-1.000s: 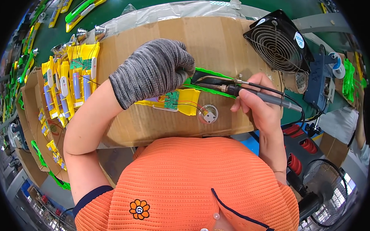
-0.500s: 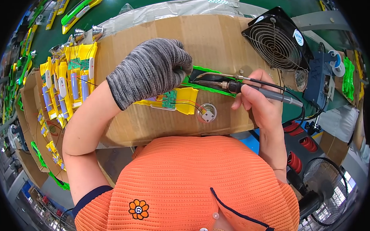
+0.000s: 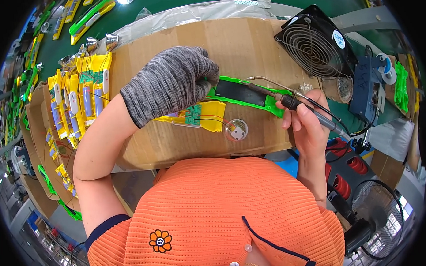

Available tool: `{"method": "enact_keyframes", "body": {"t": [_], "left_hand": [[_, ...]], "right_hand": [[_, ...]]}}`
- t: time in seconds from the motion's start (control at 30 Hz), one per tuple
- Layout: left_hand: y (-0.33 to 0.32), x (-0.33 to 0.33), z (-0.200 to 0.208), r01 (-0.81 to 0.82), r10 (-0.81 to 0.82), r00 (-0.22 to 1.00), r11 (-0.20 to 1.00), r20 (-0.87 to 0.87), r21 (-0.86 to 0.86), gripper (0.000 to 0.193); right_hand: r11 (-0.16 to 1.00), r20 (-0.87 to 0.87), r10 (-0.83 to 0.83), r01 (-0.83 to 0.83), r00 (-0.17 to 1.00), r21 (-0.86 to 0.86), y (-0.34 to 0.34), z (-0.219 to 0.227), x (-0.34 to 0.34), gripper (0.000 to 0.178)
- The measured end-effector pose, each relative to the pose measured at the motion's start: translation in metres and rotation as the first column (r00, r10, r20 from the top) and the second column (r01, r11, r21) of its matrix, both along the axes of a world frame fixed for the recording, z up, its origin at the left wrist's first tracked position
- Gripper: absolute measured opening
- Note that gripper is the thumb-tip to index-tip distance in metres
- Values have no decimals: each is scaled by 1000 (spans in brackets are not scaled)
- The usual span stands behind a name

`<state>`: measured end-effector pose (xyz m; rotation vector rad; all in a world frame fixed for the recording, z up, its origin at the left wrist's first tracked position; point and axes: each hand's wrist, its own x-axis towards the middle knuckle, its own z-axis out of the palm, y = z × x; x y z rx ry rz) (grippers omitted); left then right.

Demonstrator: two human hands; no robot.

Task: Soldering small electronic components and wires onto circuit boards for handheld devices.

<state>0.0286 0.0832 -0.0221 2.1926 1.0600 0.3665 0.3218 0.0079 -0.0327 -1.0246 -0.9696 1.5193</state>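
Observation:
My left hand (image 3: 173, 83), in a grey striped knit glove, is closed over the left end of a green plastic casing (image 3: 263, 103) with a dark inset strip. The glove hides that end and what the fingertips pinch. My bare right hand (image 3: 309, 125) grips a soldering iron (image 3: 332, 125) with a thin metal tube alongside. Its tip points left, above the casing's right part. Nearer me lies a yellow casing (image 3: 213, 122) with a green circuit board (image 3: 193, 114). Red and black wires run from it to a round clear lamp piece (image 3: 236, 130).
Cardboard (image 3: 256, 37) covers the work surface. At the left stand several yellow casings (image 3: 95, 62) with boards and blue-violet cells. A black fan with a wire guard (image 3: 311, 50) stands back right, beside a blue soldering unit (image 3: 364, 88) and a solder spool (image 3: 384, 63).
My right hand and the soldering iron have moved right and slightly toward me, uncovering more of the green casing. My left hand has shifted slightly left and stays closed.

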Motion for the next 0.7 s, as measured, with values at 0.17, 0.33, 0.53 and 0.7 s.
{"method": "enact_keyframes", "body": {"t": [0.17, 0.33, 0.53, 0.7], "left_hand": [[-1, 1, 3, 17, -17, 999, 1000, -30, 17, 13], [-3, -4, 9, 64, -60, 997, 994, -46, 90, 14], [-15, -12, 15, 79, -47, 994, 938, -101, 337, 22], [-31, -18, 16, 40, -25, 998, 945, -52, 324, 28]], "right_hand": [[998, -13, -68, 67, 998, -4, -5, -2, -3, 14], [999, -79, -42, 44, 996, 19, -3, -4, -6, 15], [999, -19, -48, 48, 999, -18, -4, 0, -9, 16], [998, -28, -56, 55, 998, -22, -3, 0, -13, 16]]}}
